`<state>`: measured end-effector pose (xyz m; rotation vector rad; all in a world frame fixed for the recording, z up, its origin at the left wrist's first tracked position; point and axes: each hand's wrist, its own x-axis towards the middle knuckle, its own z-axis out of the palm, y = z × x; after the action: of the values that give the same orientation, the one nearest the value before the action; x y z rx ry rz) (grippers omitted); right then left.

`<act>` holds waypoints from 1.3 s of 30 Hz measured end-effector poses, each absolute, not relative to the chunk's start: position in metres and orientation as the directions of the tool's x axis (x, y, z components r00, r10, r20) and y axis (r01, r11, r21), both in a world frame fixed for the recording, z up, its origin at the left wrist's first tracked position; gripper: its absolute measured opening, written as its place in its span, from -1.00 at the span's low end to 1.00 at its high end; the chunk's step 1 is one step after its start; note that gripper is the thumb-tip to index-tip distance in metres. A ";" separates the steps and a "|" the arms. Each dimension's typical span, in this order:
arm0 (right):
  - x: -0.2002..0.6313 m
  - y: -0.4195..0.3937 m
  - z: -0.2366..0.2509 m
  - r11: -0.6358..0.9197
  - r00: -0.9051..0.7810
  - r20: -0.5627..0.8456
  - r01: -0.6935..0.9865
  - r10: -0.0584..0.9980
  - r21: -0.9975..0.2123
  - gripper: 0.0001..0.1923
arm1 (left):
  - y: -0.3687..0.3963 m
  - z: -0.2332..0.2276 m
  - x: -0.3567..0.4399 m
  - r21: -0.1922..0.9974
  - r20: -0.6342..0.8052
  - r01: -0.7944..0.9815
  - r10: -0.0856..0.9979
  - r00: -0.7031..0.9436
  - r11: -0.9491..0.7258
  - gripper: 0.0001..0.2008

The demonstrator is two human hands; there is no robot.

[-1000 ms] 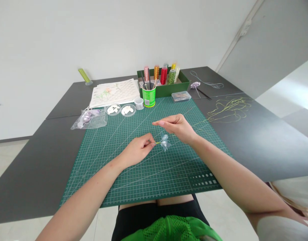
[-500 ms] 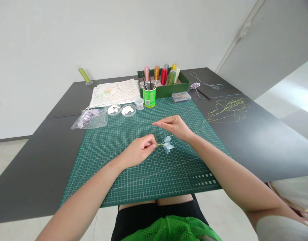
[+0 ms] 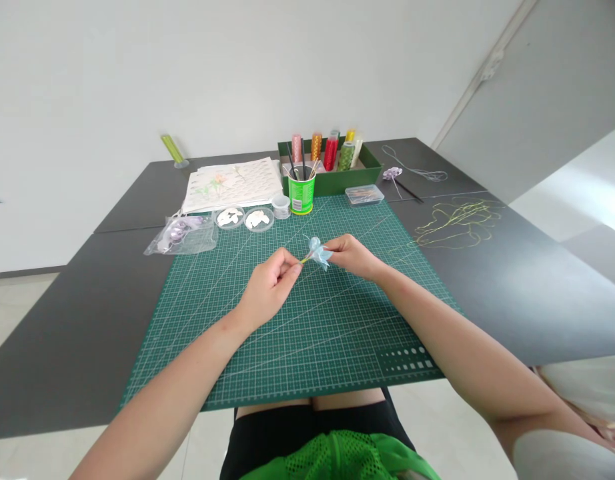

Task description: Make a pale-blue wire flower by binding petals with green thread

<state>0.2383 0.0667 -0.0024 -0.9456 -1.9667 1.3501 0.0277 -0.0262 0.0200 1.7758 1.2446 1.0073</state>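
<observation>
While the left hand [image 3: 270, 283] pinches the yellow-green stem end of a small pale-blue flower [image 3: 318, 252] between thumb and fingertips, the right hand [image 3: 355, 255] sits closed at the flower's right side, fingertips touching the petals. Both hands are nearly shut around it; no wide gap between fingers. Can't tell whether the right hand also grips a thread. The flower is held just above the green cutting mat [image 3: 307, 333], around its middle, slightly toward the far side, stem pointing left and near.

Far edge of the mat: green cup [image 3: 302, 193] with sticks and tools standing in it, small clear jar [image 3: 281, 207] just left of it, two shallow clear dishes [image 3: 245, 218] holding white pieces further left. Clear plastic bag [image 3: 180, 235] with purple bits lies off the mat's far-left corner. Printed sheets [image 3: 232, 184] lie behind the dishes. Green box [image 3: 367, 163] behind the cup holds upright thread spools [image 3: 332, 149]. Small clear case [image 3: 364, 195] just near the box. Loose yellow-green thread [image 3: 457, 220] is tangled on the dark table [image 3: 537, 280] to the right.
</observation>
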 end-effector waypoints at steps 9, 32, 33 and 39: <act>0.236 0.056 0.007 0.148 -0.696 -0.046 0.216 0.717 -0.965 -0.60 | -0.023 0.014 0.022 0.723 0.433 0.587 0.901 0.027 -0.365 -0.84; 0.225 0.049 -0.008 -0.187 -0.555 0.005 -0.289 0.832 -0.939 -0.71 | -0.010 0.007 0.014 0.942 0.317 0.193 0.918 -0.238 -0.275 -0.85; 0.225 0.050 -0.009 -0.168 -0.518 -0.001 -0.277 0.855 -0.946 -0.71 | -0.009 0.006 0.013 0.947 0.309 0.170 0.917 -0.252 -0.273 -0.85; 0.228 0.059 -0.014 0.190 -0.150 0.149 0.307 0.977 -0.933 -0.75 | -0.009 0.007 0.013 0.950 0.305 0.143 0.919 -0.249 -0.276 -0.85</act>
<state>0.2279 0.0594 -0.0139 -1.2453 -1.6180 0.9955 0.0129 -0.0088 0.0065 1.3712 1.3369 1.5889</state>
